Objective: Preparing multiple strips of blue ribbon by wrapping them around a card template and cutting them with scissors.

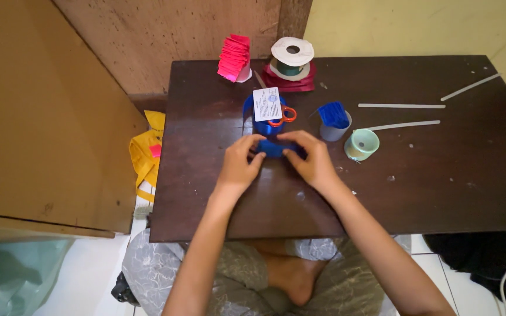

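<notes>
A person is sitting on a white tiled floor at a low, dark wooden bench. The left hand and right hand are pinching a small blue ribbon piece with closed fingers, low over the bench. Just behind it, orange-handled scissors are lying on a blue roll. A green cup is standing nearby. Farther back, a pink paper stack is sitting by the wall.

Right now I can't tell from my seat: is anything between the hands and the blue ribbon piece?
Nothing visible: the left hand and right hand already pinch the blue ribbon piece directly. The blue spool sits just behind.
</notes>
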